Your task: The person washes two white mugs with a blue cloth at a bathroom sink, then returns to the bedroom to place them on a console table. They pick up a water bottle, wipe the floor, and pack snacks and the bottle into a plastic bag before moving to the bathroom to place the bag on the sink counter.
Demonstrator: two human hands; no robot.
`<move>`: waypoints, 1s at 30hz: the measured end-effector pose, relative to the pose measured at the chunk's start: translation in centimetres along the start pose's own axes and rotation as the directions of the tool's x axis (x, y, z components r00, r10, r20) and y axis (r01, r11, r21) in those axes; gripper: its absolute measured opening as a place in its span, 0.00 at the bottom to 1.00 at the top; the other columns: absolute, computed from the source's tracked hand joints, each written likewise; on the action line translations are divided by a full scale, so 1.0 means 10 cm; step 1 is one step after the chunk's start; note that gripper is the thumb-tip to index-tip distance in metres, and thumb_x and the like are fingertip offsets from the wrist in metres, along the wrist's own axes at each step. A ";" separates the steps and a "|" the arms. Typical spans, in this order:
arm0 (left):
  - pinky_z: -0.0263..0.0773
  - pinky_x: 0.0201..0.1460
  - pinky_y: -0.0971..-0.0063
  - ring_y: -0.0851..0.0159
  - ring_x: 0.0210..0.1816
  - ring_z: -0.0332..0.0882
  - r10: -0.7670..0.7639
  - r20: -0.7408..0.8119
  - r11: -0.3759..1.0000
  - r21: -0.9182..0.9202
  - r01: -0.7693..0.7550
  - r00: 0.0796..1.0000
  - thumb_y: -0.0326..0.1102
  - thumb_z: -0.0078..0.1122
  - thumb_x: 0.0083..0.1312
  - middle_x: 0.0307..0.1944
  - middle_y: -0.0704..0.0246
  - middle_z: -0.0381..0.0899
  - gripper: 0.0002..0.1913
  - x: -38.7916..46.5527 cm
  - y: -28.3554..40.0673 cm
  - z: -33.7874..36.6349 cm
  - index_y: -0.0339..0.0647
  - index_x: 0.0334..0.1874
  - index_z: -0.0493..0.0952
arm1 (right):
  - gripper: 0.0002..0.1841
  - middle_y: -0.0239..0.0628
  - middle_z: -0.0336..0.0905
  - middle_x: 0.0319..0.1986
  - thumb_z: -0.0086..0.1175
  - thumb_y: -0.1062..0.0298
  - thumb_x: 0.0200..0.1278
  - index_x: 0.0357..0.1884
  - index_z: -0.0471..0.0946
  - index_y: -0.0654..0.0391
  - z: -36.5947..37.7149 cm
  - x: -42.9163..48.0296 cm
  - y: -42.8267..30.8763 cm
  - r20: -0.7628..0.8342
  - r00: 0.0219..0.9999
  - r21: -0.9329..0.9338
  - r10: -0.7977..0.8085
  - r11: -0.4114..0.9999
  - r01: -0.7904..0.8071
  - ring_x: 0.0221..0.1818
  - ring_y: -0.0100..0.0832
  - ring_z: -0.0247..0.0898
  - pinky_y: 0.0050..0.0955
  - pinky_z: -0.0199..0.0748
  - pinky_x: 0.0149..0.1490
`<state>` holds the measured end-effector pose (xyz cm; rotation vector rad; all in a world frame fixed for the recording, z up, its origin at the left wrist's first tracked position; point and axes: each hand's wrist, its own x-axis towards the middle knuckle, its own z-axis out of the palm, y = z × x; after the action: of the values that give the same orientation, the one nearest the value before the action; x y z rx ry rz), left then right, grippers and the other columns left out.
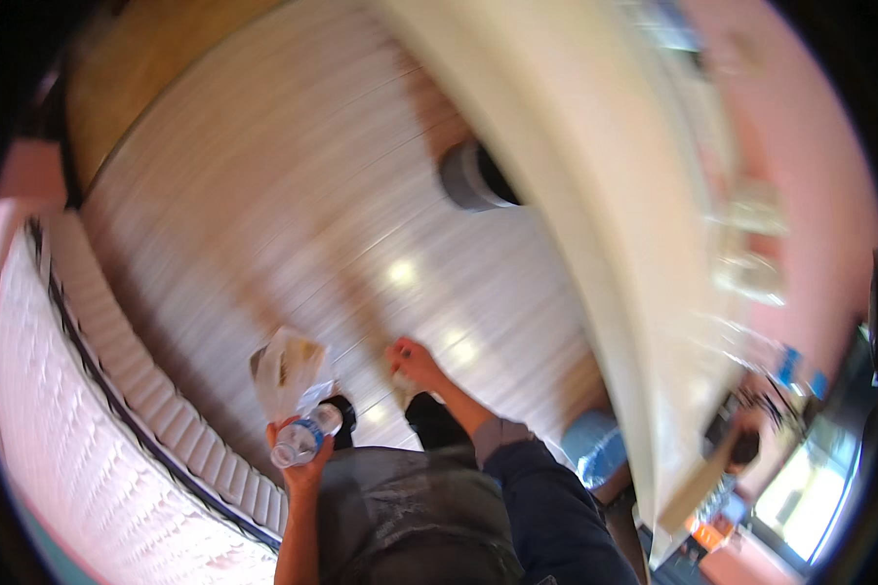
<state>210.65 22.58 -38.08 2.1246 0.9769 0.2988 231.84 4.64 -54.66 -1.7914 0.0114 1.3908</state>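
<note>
My left hand (304, 464) is wrapped around a clear plastic bottle (296, 442) with a blue label, low and left of centre. Just past the bottle is a whitish printed plastic bag (285, 369); I cannot tell whether it hangs from the hand or rests on the floor. My right hand (415, 363) is over the floor in front of my legs, its fingers curled. Blur hides whether anything is in it. Below that hand, part of a light-coloured shoe shows.
A quilted white mattress (95, 439) runs along the left. To the right stretches a long pale table (593, 183), with jars (753, 278) and a bright screen (805, 490). A dark bin (475, 179) stands at its edge, over the wood-look floor (263, 183). A blue object (594, 446) is nearer me.
</note>
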 end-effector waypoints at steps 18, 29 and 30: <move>0.72 0.54 0.70 0.65 0.47 0.75 -0.087 -0.166 0.845 -0.534 -0.015 0.982 0.28 0.76 0.48 0.47 0.68 0.76 0.29 0.61 1.91 -2.27 0.37 0.53 0.73 | 0.24 0.45 0.77 0.20 0.60 0.45 0.59 0.51 0.77 0.48 -3.82 -5.12 -2.47 -0.777 -0.234 -0.573 -0.584 0.811 -0.121 0.26 0.49 0.77 0.44 0.71 0.31; 0.76 0.45 0.74 0.70 0.39 0.78 -0.079 -0.225 0.920 -0.391 -0.016 0.971 0.30 0.77 0.46 0.40 0.69 0.81 0.23 1.88 1.96 -3.06 0.37 0.46 0.80 | 0.13 0.43 0.81 0.27 0.63 0.58 0.55 0.40 0.78 0.52 -2.43 -4.45 -4.14 -0.569 0.270 -0.816 -0.777 0.575 -0.064 0.32 0.49 0.79 0.43 0.74 0.35; 0.76 0.44 0.74 0.70 0.38 0.79 -0.029 -0.213 0.891 -0.449 -0.072 0.977 0.31 0.77 0.46 0.39 0.69 0.81 0.23 2.04 1.97 -3.10 0.36 0.46 0.80 | 0.14 0.44 0.80 0.27 0.65 0.59 0.52 0.38 0.79 0.53 -2.19 -4.27 -4.41 -0.558 0.298 -0.811 -0.775 0.585 0.002 0.31 0.49 0.78 0.43 0.74 0.35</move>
<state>220.18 46.22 -4.66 1.6946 0.8976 0.7106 253.85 -0.22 6.48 -2.7067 -0.4813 -0.2568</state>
